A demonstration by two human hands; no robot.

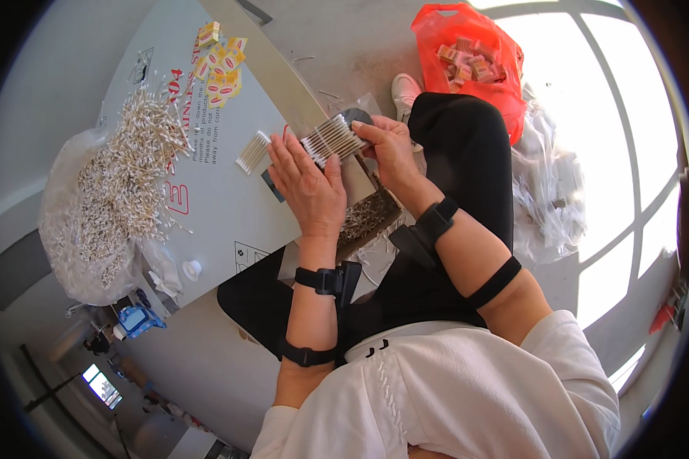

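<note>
Here's the right hand pinching a bundle of cotton swabs by the edge of the table, some fingers lost behind it. The left hand is flat alongside, fingers outstretched, gripping nothing (whether it touches the swab tips, I can't tell). Behind the bundle peeks a dark rounded thing, hard to identify; loose swabs below are partly hidden.

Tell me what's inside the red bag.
Several small box-like packs show at the top of the red bag; anything beneath them is covered, so I can't tell.
</note>
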